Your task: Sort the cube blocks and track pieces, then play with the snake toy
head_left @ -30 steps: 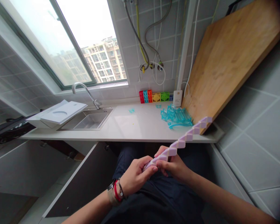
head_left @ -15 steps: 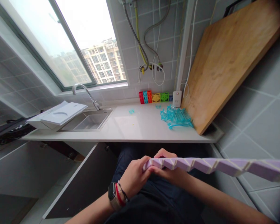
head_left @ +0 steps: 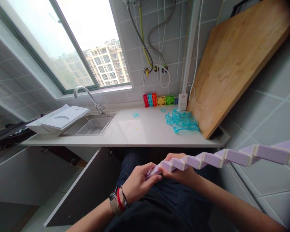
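A long purple-and-white snake puzzle [head_left: 227, 158] of hinged wedge segments stretches from my lap out to the right edge of the view. My left hand [head_left: 139, 185] pinches its near end between thumb and fingers. My right hand [head_left: 181, 172] grips the segments just beside it from below. Both hands are below the front edge of the white counter [head_left: 135, 130], over my dark trousers. A watch and red bands sit on my left wrist.
On the counter lie a heap of clear turquoise plastic pieces [head_left: 182, 120] and a row of coloured blocks [head_left: 159, 100] against the wall. A large wooden board [head_left: 234, 61] leans at the right. A sink [head_left: 93, 125] with a tap and a white tray [head_left: 60, 118] are at the left.
The puzzle's free end swung from pointing up toward the board to far right, then rose slightly. My hands stayed in my lap, turning the near segments.
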Tool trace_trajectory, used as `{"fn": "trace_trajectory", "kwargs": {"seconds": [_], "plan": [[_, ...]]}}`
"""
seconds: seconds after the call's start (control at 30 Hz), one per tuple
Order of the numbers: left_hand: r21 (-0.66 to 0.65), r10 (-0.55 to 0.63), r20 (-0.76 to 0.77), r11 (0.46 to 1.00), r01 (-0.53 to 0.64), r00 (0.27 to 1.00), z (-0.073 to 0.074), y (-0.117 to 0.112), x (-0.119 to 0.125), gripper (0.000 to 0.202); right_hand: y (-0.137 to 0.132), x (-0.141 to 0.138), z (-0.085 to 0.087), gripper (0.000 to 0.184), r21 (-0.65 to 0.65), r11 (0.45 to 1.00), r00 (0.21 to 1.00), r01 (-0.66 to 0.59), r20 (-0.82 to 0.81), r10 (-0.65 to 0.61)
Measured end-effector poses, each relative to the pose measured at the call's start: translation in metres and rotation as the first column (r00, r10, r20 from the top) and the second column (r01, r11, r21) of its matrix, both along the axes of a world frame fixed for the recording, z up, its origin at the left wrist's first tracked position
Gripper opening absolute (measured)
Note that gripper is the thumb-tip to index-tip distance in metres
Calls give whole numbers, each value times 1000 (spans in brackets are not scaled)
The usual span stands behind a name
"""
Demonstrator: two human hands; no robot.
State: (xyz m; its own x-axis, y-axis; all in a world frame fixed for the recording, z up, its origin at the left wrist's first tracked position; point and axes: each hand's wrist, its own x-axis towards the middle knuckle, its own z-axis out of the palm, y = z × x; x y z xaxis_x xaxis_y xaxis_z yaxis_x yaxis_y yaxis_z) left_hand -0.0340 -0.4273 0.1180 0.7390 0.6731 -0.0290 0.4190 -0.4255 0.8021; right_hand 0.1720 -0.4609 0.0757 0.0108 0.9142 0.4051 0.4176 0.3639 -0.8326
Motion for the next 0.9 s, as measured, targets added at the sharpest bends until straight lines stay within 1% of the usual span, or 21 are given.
{"fn": "trace_trajectory", "kwargs": {"seconds": [0.03, 0.1, 0.17, 0.23, 0.33, 0.4, 0.43, 0.5, 0.53, 0.6, 0.67, 0.7, 0.8, 0.9], "plan": [[18, -6, -6, 1000, 6, 1000, 0, -1, 0, 24, 1, 0, -1, 28, -32, 999, 999, -22, -51, 21], [39, -22, -18, 999, 22, 1000, 1, -2, -1, 22, 3, 0, -3, 32, -122, 987, 982, -106, -170, 84], [38, -32, -24, 999, 33, 999, 1, -2, -1, 23, 6, 0, -6, 34, -205, 956, 946, -210, -290, 145], [32, -35, -25, 999, 36, 999, 2, -2, -2, 26, 8, 0, -8, 37, -247, 922, 901, -300, -390, 188], [27, -43, -12, 999, 44, 999, 3, -2, -2, 33, 9, -3, -11, 41, -304, 872, 831, -383, -525, 181], [13, -52, 2, 999, 52, 999, 3, 0, -2, 37, 9, -7, -15, 44, -368, 826, 778, -428, -615, 130], [-1, -56, 9, 998, 56, 998, 3, 1, -2, 39, 9, -8, -17, 45, -380, 812, 749, -442, -655, 101], [-41, -48, 28, 998, 49, 998, 2, 3, -3, 41, 9, -12, -21, 46, -338, 814, 685, -473, -721, 99], [-61, -34, 42, 997, 36, 999, 1, 4, -3, 41, 9, -13, -23, 45, -289, 817, 649, -499, -749, 131], [-101, -9, 61, 995, 15, 998, -1, 7, -4, 44, 7, -14, -25, 46, -187, 802, 573, -567, -789, 221], [-141, -7, 63, 990, 16, 998, -2, 8, -5, 48, 5, -13, -24, 59, -137, 780, 525, -610, -808, 269], [-170, -24, 61, 985, 34, 998, -2, 9, -6, 50, 5, -12, -23, 60, -133, 779, 519, -613, -810, 271], [-282, -87, 83, 953, 107, 993, -1, 7, -6, 51, 3, -10, -18, 41, -151, 798, 554, -584, -792, 257], [-415, -131, 150, 891, 182, 980, 1, 6, -5, 52, 3, -8, -13, 35, -157, 820, 598, -550, -759, 257]]}}
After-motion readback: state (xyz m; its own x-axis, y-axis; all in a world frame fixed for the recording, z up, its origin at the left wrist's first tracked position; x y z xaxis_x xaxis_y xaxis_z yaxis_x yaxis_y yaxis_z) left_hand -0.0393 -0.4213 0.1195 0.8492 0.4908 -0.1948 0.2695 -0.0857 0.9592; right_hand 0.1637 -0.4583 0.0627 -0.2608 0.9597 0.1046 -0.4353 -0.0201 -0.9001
